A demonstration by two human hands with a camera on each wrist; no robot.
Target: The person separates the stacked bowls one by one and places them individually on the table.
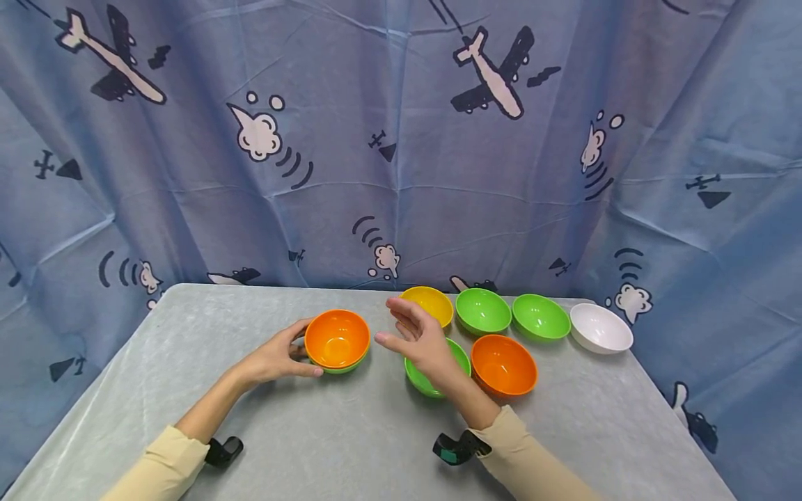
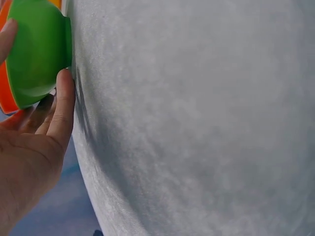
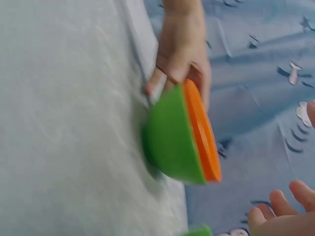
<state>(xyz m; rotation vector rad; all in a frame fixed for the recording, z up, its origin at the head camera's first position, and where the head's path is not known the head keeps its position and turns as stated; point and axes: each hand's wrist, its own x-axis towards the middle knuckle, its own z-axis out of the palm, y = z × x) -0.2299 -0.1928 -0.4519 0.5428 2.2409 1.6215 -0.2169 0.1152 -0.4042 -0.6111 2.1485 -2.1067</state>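
Note:
An orange bowl (image 1: 337,337) sits nested inside a green bowl (image 2: 37,49), and the pair stands on the table left of the middle. My left hand (image 1: 272,358) holds this stack from its left side, thumb at the front and fingers round the back. The left wrist view shows fingertips against the green wall and close to its base. To the right of the stack, my right hand (image 1: 426,344) hovers with spread, slightly bent fingers and nothing in them. Below it, partly hidden by the hand, is another green bowl (image 1: 461,356).
Along the back right edge stand a yellow bowl (image 1: 429,303), two green bowls (image 1: 482,311) and a white bowl (image 1: 601,328). In front of them is a second orange bowl (image 1: 504,365). A blue patterned curtain (image 1: 326,139) hangs behind the grey-covered table (image 1: 338,445).

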